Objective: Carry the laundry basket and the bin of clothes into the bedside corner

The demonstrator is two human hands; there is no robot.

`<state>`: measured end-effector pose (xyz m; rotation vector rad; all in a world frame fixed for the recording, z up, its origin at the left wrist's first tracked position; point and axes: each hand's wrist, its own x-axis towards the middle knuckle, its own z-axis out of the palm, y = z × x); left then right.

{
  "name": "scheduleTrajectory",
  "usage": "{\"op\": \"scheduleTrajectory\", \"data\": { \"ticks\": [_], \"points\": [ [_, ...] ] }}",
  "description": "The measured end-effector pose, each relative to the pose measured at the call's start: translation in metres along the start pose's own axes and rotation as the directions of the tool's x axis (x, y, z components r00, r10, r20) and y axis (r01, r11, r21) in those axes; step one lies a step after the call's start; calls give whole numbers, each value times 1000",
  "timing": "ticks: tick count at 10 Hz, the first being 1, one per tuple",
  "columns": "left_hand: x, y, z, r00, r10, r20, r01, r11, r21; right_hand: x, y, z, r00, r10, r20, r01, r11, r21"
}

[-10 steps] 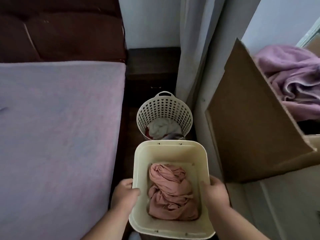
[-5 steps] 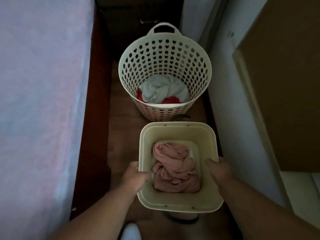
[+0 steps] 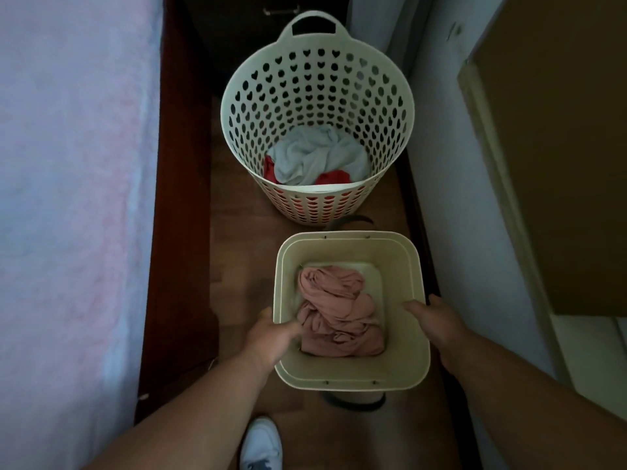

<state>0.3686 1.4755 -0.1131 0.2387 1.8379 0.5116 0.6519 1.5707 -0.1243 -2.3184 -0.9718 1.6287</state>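
Both hands grip the bin [image 3: 351, 376] by its side rims: the left hand [image 3: 273, 337] is clenched over the left rim with its thumb inside, and the right hand [image 3: 429, 320] is clenched over the right rim, fingers hooked in. Between the hands, inside the bin, lies a crumpled pink cloth [image 3: 337, 317]. The bin sits in the narrow strip of wooden floor [image 3: 237, 266]; whether it rests on the floor or hangs just above it cannot be told.

Just beyond the hands, past the bin's far rim, stands the basket [image 3: 317, 96], upright, with white and red clothes at its bottom. Its near wall is close to the bin's far edge.

Left of the left hand, the dark bed frame [image 3: 179, 215] and the bed [image 3: 74, 198] bound the strip, with some floor open between. Right of the right hand, the wall [image 3: 451, 198] stands very near the bin's edge, leaving little room. A white shoe [image 3: 261, 442] shows below the left forearm.
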Motion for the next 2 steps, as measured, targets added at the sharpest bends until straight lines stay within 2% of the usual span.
{"op": "scheduleTrajectory", "data": {
  "ticks": [2],
  "points": [
    [-84,36,-12,998,53,-36,-55,996,-63,-97,-46,-42,998,-56,40,53,996,65]
  ]
}}
